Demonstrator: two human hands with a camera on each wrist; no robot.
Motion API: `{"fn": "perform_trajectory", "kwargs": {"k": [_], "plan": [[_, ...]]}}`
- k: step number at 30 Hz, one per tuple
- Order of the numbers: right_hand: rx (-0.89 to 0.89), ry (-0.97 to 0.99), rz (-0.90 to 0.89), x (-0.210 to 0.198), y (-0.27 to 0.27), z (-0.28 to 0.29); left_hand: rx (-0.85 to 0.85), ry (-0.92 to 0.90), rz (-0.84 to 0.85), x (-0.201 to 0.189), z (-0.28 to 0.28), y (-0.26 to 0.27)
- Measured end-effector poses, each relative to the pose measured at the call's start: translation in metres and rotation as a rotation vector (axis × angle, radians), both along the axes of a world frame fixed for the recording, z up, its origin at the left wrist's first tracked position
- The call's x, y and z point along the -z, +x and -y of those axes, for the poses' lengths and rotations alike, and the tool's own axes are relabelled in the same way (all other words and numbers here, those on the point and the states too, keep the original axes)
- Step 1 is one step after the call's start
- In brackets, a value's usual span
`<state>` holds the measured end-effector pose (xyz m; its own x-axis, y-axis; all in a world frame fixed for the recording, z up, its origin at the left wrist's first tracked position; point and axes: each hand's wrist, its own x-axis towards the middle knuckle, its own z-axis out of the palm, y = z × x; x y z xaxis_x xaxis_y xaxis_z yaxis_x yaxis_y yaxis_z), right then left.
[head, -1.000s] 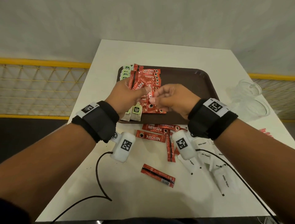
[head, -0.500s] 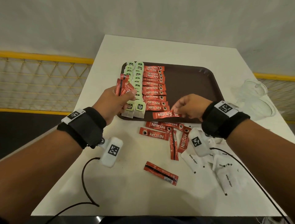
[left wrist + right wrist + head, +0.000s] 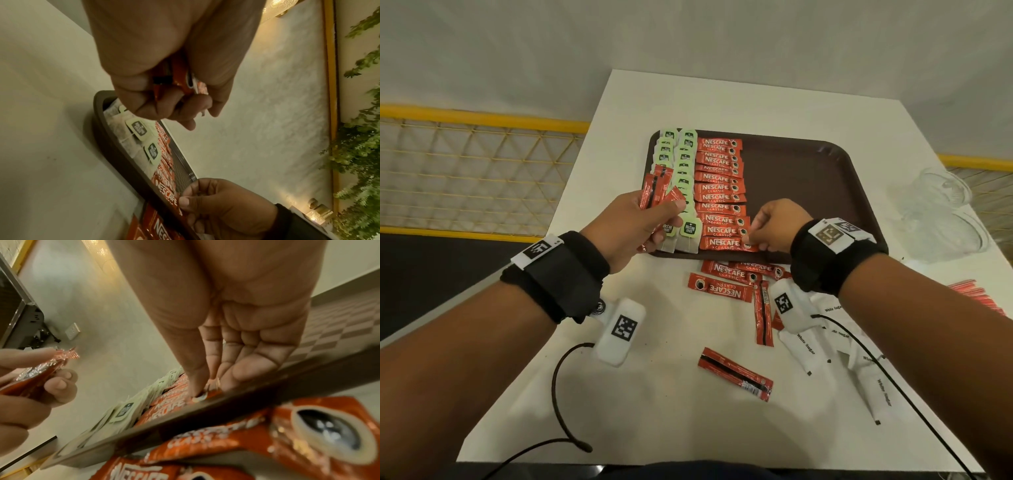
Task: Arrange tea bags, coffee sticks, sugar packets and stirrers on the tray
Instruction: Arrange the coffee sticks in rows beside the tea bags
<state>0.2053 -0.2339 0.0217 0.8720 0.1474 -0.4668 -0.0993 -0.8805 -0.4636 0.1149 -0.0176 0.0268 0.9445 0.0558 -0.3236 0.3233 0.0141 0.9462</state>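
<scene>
While left hand (image 3: 633,222) grips glossy red coffee sticks (image 3: 654,186), right hand (image 3: 774,224) fingers pinch flat sachet (image 3: 726,243)

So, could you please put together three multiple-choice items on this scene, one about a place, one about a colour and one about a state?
1. Where do the white sugar packets lie?
A. On the tray beside the tea bags
B. On the table, near side, by the right arm
C. In the left hand

2. What colour is the tray?
A. Dark brown
B. Yellow
C. White

3. What is the left hand doing?
A. Resting flat on the table
B. Lifting the tray
C. Holding a bunch of red coffee sticks

Answers:
1 B: the packets sit on the table outside the tray.
2 A: its bare right part shows dark brown.
3 C: the fingers curl round several sticks, while the right hand pinches the end of the nearest coffee stick in the row on the tray.
</scene>
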Motion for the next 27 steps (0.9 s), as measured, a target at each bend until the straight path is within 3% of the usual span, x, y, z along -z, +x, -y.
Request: {"fn": "perform_trajectory", "kwargs": {"k": [6,10,15,19,25,27], "plan": [[-0.013,-0.004,0.080,-0.001,0.001,0.006,0.035,-0.152,-0.104,-0.002,0.005,0.003],[-0.053,0.225,0.153,-0.018,-0.003,0.001,0.058,-0.200,-0.136,-0.006,0.010,0.010],[-0.135,0.565,-0.033,-0.048,-0.009,-0.017,0.193,-0.002,-0.042,-0.014,0.019,0.021],[-0.166,0.608,0.033,-0.049,-0.006,-0.018,0.263,0.055,0.024,-0.023,0.024,0.027],[-0.200,0.556,0.083,-0.053,0.008,-0.005,0.354,0.413,0.148,-0.026,0.014,0.041],[-0.196,0.553,0.087,-0.055,0.013,-0.004,0.341,0.432,0.177,-0.028,0.016,0.045]]}}
